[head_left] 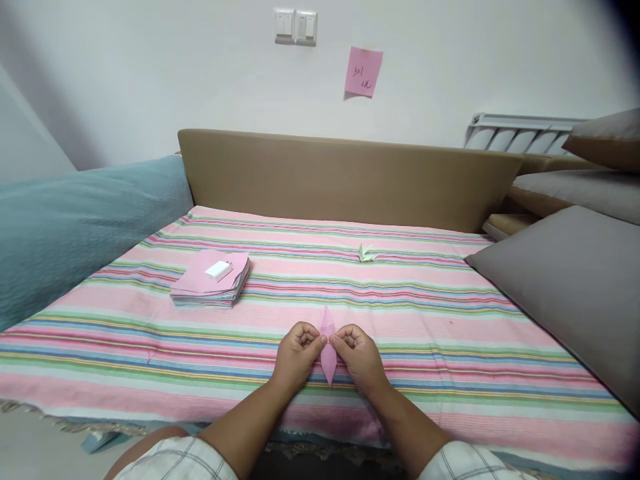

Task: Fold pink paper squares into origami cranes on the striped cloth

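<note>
A pink folded paper [329, 367], long and pointed at both ends, is held upright between my two hands just above the striped cloth. My left hand [299, 353] pinches its left side near the middle, thumb against the curled fingers. On the other side, my right hand [360, 355] grips the paper the same way, with the two thumbs almost touching. The fingers hide the paper's middle part. Farther back lies a small pale green folded paper piece [367, 254] with several points.
A stack of paper sheets [200, 283] sits at the left, with a white charger plug [219, 270] on top. The striped cloth [400, 313] covers the seat. Grey cushions [570, 273] stand at the right, a brown backrest [340, 180] behind, a blue-covered armrest [95, 227] at the left.
</note>
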A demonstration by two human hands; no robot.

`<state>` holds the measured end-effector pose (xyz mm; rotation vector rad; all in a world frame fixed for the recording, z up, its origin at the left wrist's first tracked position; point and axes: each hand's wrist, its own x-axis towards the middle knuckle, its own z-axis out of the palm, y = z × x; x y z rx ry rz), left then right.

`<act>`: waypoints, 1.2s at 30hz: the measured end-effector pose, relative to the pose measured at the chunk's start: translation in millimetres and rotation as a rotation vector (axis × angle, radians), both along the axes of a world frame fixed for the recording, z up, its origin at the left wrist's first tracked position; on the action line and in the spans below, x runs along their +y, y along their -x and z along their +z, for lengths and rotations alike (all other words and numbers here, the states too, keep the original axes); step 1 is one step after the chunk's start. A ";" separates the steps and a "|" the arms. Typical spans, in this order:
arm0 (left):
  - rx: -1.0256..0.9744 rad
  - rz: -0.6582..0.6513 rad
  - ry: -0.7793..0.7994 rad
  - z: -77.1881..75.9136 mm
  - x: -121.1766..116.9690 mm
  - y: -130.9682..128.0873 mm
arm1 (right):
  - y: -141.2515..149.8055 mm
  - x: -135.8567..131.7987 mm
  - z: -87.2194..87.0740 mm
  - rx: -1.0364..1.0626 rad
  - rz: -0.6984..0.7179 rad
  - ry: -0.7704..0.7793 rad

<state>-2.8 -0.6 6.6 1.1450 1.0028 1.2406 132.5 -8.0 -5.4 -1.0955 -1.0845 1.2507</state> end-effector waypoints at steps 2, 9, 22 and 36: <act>-0.027 -0.011 0.003 -1.1 0.5 -0.1 | 0.4 0.3 -1.0 0.018 0.000 0.004; -0.059 -0.018 0.032 -0.1 0.0 -0.9 | 1.2 0.5 -0.2 0.067 0.030 0.001; -0.082 -0.009 0.031 0.3 1.0 -1.5 | -2.3 2.9 -0.4 -0.144 0.111 -0.088; -0.083 -0.051 0.048 1.9 -1.9 -2.3 | -2.8 5.1 3.9 0.027 0.157 0.018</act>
